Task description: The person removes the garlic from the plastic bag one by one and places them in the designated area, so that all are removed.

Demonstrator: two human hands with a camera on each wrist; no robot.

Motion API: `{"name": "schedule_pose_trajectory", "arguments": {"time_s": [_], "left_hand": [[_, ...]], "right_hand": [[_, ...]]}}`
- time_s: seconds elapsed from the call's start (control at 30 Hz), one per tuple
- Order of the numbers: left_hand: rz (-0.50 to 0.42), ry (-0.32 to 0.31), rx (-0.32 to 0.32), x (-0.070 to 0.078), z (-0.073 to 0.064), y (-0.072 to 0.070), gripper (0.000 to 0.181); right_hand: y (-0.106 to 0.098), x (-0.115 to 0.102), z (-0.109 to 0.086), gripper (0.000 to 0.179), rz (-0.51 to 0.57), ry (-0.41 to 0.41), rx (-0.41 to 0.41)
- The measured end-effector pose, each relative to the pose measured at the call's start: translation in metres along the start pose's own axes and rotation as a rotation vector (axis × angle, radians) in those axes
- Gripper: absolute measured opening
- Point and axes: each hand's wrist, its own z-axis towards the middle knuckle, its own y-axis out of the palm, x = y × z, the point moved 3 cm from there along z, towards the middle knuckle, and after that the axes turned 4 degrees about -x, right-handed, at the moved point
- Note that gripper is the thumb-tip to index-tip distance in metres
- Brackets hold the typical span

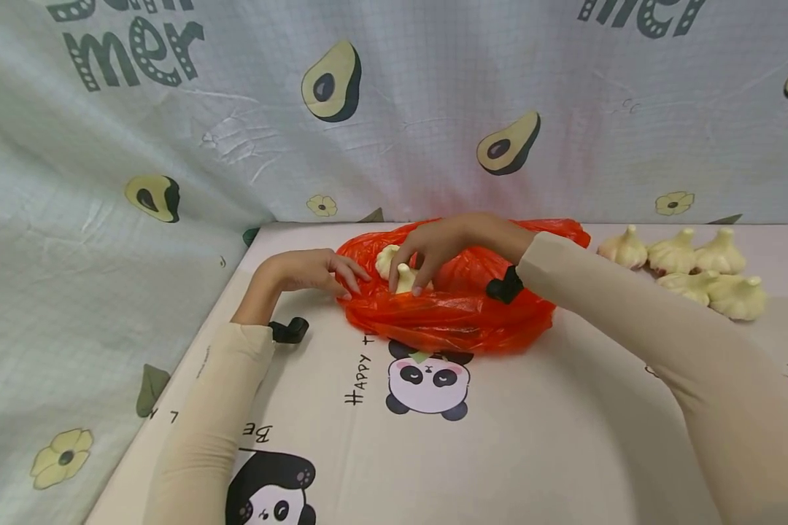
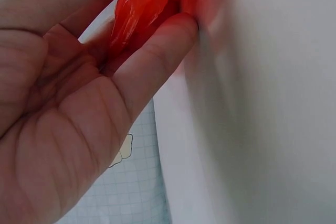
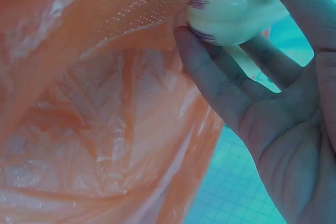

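Observation:
A red plastic bag (image 1: 449, 321) lies with its mouth spread at the back middle of the table. My left hand (image 1: 311, 270) pinches the bag's left edge; the left wrist view shows red plastic (image 2: 144, 11) between thumb and fingers. Reaching in from the right, my right hand (image 1: 436, 246) holds a garlic bulb (image 1: 404, 280) inside the bag's mouth. The right wrist view shows that bulb (image 3: 236, 14), white with purple streaks, between the thumb and fingers. Another garlic bulb (image 1: 385, 261) sits just behind it in the bag, partly covered by the right hand.
Several garlic bulbs (image 1: 722, 254) stand grouped at the back right, beyond the right forearm. The table (image 1: 532, 437) has a panda-print cover. A curtain with avocado prints (image 1: 407, 146) hangs along the back and left.

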Motion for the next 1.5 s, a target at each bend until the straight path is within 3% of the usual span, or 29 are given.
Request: {"name": "schedule_pose_trajectory", "arguments": {"time_s": [0.2,0.33,0.53,0.7,0.83,0.97,1.2,1.5], "left_hand": [[0.03,0.021,0.003,0.001,0.001,0.0,0.022],[0.086,0.094,0.031,0.0,-0.004,-0.001,0.019],[0.074,0.22,0.15,0.0,-0.01,-0.003,0.018],[0.042,0.235,0.245,0.001,-0.015,-0.002,0.016],[0.019,0.231,0.276,0.0,-0.017,-0.001,0.014],[0.003,0.232,0.273,-0.002,-0.018,-0.001,0.014],[-0.023,0.244,0.27,-0.004,-0.014,-0.002,0.015],[-0.076,0.27,0.276,-0.009,-0.016,-0.001,0.014]], "right_hand": [[-0.003,0.001,-0.01,0.033,0.056,-0.035,0.035],[0.001,0.002,-0.013,0.032,0.009,-0.032,0.05],[0.007,0.004,-0.015,0.03,-0.008,-0.026,0.065],[0.006,0.004,-0.022,0.03,0.041,-0.039,0.13],[0.004,0.006,-0.031,0.032,0.092,-0.056,0.188],[0.0,0.007,-0.049,0.034,0.109,-0.064,0.266],[0.003,0.007,-0.096,0.033,0.045,-0.02,0.428],[0.035,0.009,-0.152,0.034,0.025,0.101,0.588]]}}
